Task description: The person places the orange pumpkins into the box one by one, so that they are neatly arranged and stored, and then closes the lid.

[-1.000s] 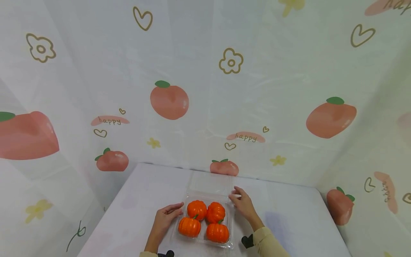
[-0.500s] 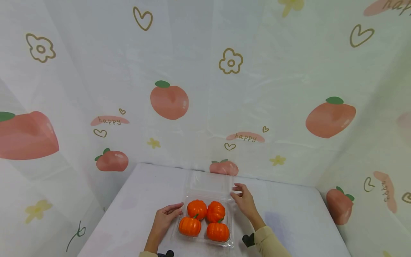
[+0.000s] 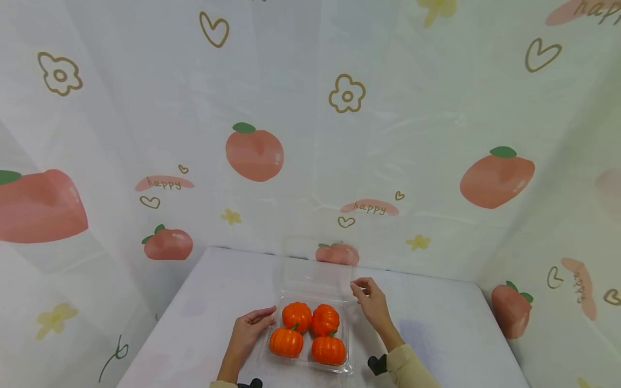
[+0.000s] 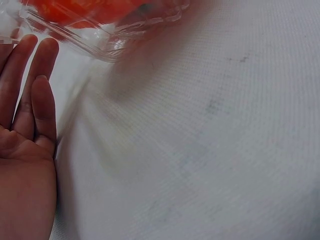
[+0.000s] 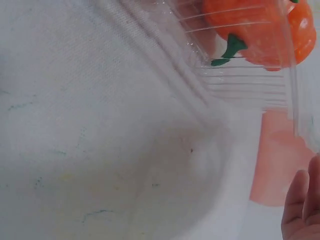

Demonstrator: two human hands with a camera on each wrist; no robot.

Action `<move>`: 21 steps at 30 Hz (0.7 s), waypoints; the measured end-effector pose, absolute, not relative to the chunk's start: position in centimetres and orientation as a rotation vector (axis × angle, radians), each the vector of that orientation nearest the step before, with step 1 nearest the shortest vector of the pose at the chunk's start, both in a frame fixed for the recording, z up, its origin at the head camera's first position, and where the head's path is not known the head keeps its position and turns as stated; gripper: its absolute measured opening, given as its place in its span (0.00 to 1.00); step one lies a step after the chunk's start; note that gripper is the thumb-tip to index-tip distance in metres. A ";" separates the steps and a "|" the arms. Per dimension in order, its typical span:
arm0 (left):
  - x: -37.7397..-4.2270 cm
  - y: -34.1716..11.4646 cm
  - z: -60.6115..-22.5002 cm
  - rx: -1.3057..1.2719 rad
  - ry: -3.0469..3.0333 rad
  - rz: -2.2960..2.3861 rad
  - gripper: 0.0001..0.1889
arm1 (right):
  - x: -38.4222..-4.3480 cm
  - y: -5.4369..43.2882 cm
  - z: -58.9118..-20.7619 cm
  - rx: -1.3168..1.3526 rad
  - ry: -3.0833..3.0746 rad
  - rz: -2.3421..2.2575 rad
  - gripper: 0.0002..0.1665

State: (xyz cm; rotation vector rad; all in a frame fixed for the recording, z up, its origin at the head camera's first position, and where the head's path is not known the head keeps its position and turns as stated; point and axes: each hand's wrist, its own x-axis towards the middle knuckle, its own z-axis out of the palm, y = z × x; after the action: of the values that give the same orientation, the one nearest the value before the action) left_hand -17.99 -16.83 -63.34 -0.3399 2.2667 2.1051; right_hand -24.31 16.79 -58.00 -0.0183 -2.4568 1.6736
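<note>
A clear plastic clamshell box [image 3: 310, 364] lies on the table with its lid [image 3: 315, 272] tilted up behind it. Several small orange pumpkins [image 3: 286, 343] with green stems fill the base. My left hand [image 3: 246, 333] rests at the box's left side; its fingers [image 4: 44, 55] look fairly straight beside the clear wall in the left wrist view. With thumb and fingertips, my right hand [image 3: 372, 304] pinches the right edge of the lid. Only some fingers of that hand show in the right wrist view, so the grip itself is hidden there.
A white cloth covers the table [image 3: 218, 285]. Behind and at both sides hangs a pale curtain [image 3: 301, 97] printed with fruit, hearts and flowers. Close behind the raised lid is the table's back edge.
The lid has tilted up from lying nearly flat behind the base. My right hand has moved slightly away from me along with it, while my left hand has stayed put.
</note>
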 end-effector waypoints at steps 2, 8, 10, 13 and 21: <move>-18.0 -16.8 -63.4 -0.344 2.266 2.103 0.20 | -24.2 16.8 -57.8 -0.026 -2.462 1.653 0.13; -18.1 -17.0 -63.3 -0.354 2.262 2.090 0.20 | -23.8 16.9 -57.4 0.037 -2.492 1.552 0.09; -18.2 -17.0 -63.3 -0.352 2.265 2.087 0.21 | -23.6 17.0 -57.2 0.076 -2.489 1.529 0.08; -18.2 -17.0 -63.2 -0.341 2.277 2.078 0.21 | -23.3 17.2 -57.0 0.098 -2.488 1.508 0.08; -18.1 -16.9 -63.1 -0.309 2.249 2.091 0.21 | -22.6 18.0 -57.1 0.171 -2.540 1.397 0.06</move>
State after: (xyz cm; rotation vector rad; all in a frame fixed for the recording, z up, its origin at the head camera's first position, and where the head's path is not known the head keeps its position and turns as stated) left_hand -18.10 -16.94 -63.11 -0.3091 2.2491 2.0914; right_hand -22.57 17.98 -57.06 0.1712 -2.5398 1.3972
